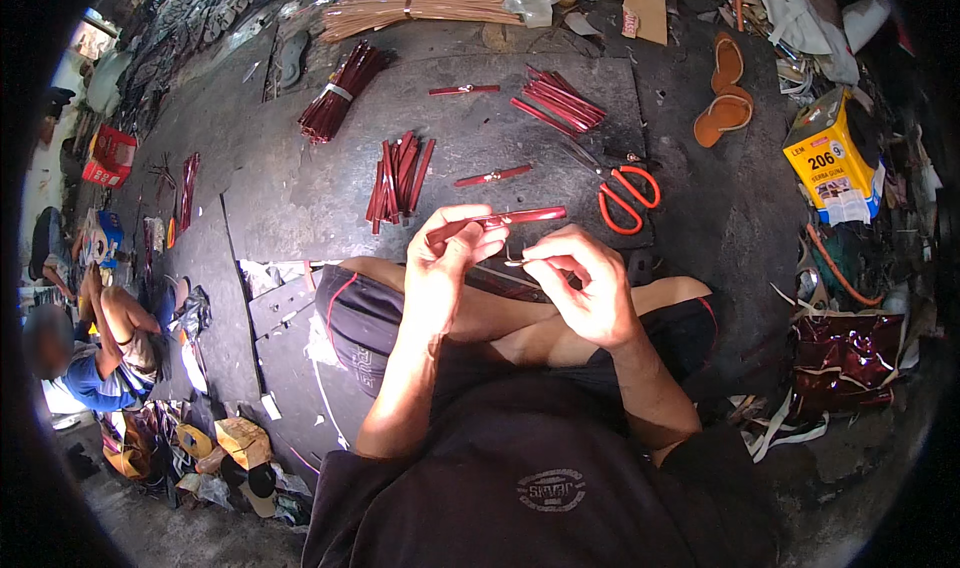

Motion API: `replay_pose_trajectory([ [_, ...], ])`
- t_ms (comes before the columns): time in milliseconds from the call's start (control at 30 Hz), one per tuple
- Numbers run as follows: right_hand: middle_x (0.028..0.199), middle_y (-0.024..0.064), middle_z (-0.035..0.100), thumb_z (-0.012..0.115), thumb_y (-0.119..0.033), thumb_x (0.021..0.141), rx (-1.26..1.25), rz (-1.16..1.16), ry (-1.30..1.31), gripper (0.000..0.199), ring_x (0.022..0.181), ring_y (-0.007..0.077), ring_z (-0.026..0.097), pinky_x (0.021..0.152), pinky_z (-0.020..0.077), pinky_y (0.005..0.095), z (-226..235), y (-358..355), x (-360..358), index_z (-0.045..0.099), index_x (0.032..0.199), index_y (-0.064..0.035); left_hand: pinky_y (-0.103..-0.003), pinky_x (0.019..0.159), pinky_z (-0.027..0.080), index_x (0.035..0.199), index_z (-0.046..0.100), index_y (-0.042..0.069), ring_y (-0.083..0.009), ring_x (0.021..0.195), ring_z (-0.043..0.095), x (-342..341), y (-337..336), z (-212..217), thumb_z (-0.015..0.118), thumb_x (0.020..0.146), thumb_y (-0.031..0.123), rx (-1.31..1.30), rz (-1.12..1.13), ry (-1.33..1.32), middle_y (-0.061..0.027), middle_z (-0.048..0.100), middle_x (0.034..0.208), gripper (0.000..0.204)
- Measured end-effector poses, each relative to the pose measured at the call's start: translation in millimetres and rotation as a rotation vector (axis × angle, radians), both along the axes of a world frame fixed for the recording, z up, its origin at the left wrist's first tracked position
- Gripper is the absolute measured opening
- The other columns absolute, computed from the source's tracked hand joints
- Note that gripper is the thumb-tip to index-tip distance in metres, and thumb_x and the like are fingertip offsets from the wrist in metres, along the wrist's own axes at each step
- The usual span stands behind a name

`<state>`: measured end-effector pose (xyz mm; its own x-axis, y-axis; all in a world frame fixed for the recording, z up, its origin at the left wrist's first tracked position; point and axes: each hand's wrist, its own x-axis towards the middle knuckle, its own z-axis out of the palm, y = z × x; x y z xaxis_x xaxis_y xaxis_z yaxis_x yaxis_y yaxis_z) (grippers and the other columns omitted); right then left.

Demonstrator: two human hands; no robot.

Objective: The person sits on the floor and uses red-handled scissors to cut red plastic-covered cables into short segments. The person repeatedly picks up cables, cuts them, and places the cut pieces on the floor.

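Note:
My left hand (445, 253) is closed on a glossy dark red strip (537, 215), held level above my crossed legs. Just to its right, my right hand (590, 286) pinches the end of a thin, pale piece (513, 262) that hangs below the strip; its kind is too small to make out. On the dark board ahead lie two short red strips, a nearer one (480, 179) and a farther one (442, 92), each with a small shiny fitting at its middle. Loose red strips (400, 183) are heaped beyond my left hand. Orange-handled scissors (620, 208) rest beyond my right hand.
A banded red bundle (328, 108) and another red pile (562, 103) lie farther off. Long pale strips (420, 8) are stacked at the back. Tan sandals (722, 116) and a yellow box (828, 148) stand right. Another person (110, 368) sits at far left.

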<state>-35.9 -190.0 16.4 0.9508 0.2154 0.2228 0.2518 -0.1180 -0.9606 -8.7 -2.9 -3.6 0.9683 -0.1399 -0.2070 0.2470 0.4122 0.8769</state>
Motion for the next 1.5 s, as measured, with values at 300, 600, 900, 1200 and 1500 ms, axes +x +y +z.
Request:
replay_pose_trajectory([
  [300, 0.101, 0.013, 0.061, 0.06, 0.006, 0.089, 0.127, 0.029, 0.098, 0.014, 0.094, 0.0186, 0.064, 0.085, 0.0534, 0.0294, -7.0, -1.0, 9.3, 0.06, 0.102, 0.0042, -0.032, 0.086, 0.055, 0.114, 0.058, -0.003, -0.0222, 0.097, 0.067, 2.6, -2.5, 0.9, 0.056, 0.095, 0.009, -0.073, -0.037, 0.037, -0.0153, 0.067, 0.102, 0.023],
  [600, 0.103, 0.011, 0.061, 0.059, 0.001, 0.092, 0.325, 0.111, 0.311, 0.014, 0.097, 0.018, 0.063, 0.089, 0.0524, 0.0311, -14.3, -8.5, 18.2, 0.06, 0.106, 0.0026, -0.031, 0.088, 0.055, 0.112, 0.061, -0.002, -0.0167, 0.094, 0.066, 1.1, -1.9, 9.2, 0.055, 0.096, 0.006, 0.024, -0.12, -0.033, -0.0102, 0.067, 0.102, 0.019],
  [900, 0.105, 0.0121, 0.063, 0.056, -0.006, 0.096, 0.282, 0.077, 0.288, 0.014, 0.099, 0.0175, 0.064, 0.091, 0.0526, 0.0326, -11.8, -4.3, 14.5, 0.057, 0.106, 0.0027, -0.027, 0.085, 0.052, 0.111, 0.062, -0.002, -0.0136, 0.093, 0.064, -0.4, -2.0, 13.2, 0.054, 0.096, 0.005, 0.148, -0.139, -0.127, -0.0082, 0.067, 0.099, 0.018],
  [1200, 0.103, 0.0123, 0.064, 0.056, -0.007, 0.096, 0.219, 0.17, 0.268, 0.015, 0.094, 0.0177, 0.065, 0.087, 0.0545, 0.0324, -16.7, -14.1, 17.4, 0.056, 0.107, 0.0031, -0.028, 0.089, 0.051, 0.113, 0.061, -0.004, -0.0145, 0.097, 0.064, -0.5, 1.5, 20.0, 0.051, 0.096, 0.002, 0.165, -0.232, -0.133, -0.0091, 0.066, 0.103, 0.02],
  [1500, 0.101, 0.0105, 0.062, 0.055, -0.003, 0.096, 0.329, 0.092, 0.345, 0.012, 0.095, 0.0162, 0.064, 0.087, 0.0536, 0.0313, -23.8, -8.4, 15.1, 0.055, 0.107, 0.0025, -0.029, 0.092, 0.051, 0.117, 0.058, -0.004, -0.0158, 0.101, 0.063, -1.5, 0.3, 13.7, 0.051, 0.097, 0.002, 0.111, -0.214, -0.08, -0.0113, 0.064, 0.109, 0.023],
])
